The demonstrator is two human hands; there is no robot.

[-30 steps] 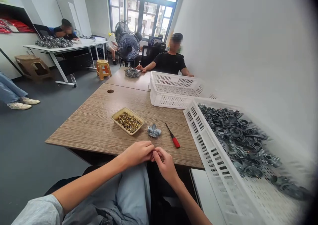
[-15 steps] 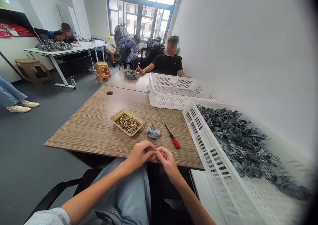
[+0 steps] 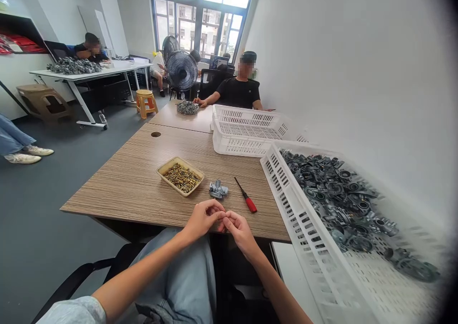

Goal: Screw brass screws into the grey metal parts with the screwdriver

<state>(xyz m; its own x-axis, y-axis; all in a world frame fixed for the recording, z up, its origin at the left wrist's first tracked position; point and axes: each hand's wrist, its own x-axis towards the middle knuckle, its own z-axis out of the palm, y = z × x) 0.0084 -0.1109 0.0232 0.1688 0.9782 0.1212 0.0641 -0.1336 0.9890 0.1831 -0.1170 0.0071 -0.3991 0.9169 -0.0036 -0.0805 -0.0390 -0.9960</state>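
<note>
Over the table's near edge, my left hand (image 3: 204, 220) and my right hand (image 3: 237, 228) meet fingertip to fingertip. Both are closed in a pinch, and whatever lies between the fingers is too small or hidden to name. Just beyond them a grey metal carburetor body (image 3: 218, 189) rests on the table. To its left stands a cream tray (image 3: 160, 172) filled with small brass-coloured parts (image 3: 182, 176). A screwdriver (image 3: 250, 203) with a red handle and dark shaft lies to the right of the carburetor body.
A white perforated crate (image 3: 304, 233) at the right holds many grey metal castings (image 3: 336, 185). Behind it sits another white crate (image 3: 246, 147). Across the wood-grain table (image 3: 118, 181), a person in black (image 3: 239, 92) sits near a pile of small metal parts (image 3: 187, 107).
The whole view has shifted slightly. My hands stay pinched together in nearly the same place, with only small finger movement. The objects on the table have not moved.
</note>
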